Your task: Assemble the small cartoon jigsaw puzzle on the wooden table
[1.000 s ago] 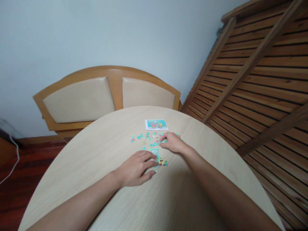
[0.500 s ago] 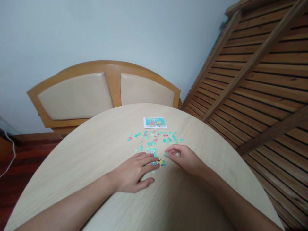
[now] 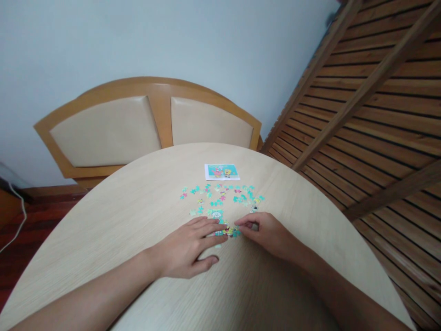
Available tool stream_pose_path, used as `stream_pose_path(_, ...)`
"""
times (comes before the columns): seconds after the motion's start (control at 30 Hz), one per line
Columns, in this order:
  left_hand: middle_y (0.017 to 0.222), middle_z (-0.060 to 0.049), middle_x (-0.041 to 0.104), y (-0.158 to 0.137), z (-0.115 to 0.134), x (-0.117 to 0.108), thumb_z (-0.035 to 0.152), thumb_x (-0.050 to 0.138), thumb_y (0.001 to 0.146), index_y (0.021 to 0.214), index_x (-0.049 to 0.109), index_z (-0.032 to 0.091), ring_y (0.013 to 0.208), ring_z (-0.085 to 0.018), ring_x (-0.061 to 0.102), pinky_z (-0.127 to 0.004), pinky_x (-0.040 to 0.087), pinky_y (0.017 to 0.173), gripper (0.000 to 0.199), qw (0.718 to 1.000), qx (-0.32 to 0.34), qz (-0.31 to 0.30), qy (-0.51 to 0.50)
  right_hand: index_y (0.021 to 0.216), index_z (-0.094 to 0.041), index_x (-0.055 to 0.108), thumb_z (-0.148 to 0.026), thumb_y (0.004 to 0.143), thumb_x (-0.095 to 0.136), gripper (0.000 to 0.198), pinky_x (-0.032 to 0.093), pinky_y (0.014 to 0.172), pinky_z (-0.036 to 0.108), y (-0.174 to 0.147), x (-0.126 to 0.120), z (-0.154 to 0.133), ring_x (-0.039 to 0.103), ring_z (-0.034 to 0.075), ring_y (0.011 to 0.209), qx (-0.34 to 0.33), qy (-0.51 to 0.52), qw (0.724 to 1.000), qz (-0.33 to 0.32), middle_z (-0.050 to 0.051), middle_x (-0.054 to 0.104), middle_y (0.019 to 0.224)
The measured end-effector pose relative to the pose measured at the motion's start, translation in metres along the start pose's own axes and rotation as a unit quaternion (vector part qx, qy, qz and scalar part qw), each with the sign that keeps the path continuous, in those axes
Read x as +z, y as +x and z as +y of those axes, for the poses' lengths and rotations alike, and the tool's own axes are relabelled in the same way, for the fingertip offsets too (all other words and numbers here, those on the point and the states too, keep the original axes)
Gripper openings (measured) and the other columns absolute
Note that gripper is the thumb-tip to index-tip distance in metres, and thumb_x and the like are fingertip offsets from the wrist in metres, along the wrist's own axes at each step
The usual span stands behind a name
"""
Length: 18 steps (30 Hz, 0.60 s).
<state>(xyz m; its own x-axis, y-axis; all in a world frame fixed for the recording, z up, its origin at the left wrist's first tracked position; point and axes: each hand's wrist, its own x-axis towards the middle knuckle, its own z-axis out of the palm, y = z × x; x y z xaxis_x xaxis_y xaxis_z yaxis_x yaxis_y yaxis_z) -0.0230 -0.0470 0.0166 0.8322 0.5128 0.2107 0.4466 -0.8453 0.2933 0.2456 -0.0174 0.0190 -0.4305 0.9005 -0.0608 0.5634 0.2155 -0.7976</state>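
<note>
My left hand [image 3: 191, 246] lies with its fingers spread over the left part of a joined jigsaw section [image 3: 228, 229], hiding some of it. Yellow and teal printing shows past the fingertips. At the section's right edge, my right hand [image 3: 263, 232] pinches a small teal puzzle piece [image 3: 235, 233], mostly covered by the fingers. The piece seems to touch the section; whether it is locked in cannot be made out. Loose jigsaw pieces [image 3: 237, 199] in teal, pink and yellow are scattered just beyond both hands.
A picture card [image 3: 222, 172] with pink and yellow cartoon figures lies behind the loose pieces. The round wooden table [image 3: 120, 220] stands before a padded headboard [image 3: 110, 131]. A slatted wooden panel [image 3: 372, 105] rises on the right.
My right hand has moved slightly down and left with the teal piece, against the joined section. My left hand stays spread on it. The view has shifted a little.
</note>
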Motion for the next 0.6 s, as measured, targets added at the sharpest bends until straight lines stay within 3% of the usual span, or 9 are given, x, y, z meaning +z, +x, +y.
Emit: stream_pose_path(0.6,0.150,-0.010,0.050,-0.0009,0.0002,0.0004,0.036,0.057,0.095,0.146,0.046,0.024,0.137,-0.030,0.048,-0.052,0.037,0.117,0.054,1.000,0.000,-0.003,0.002,0.080,-0.018,0.070,-0.031,0.082,0.066,0.014,0.044,0.057,0.026,-0.0021,-0.0001,-0.0037,0.061,0.015,0.064,0.035,-0.019,0.999,0.031,0.002,0.069,0.071)
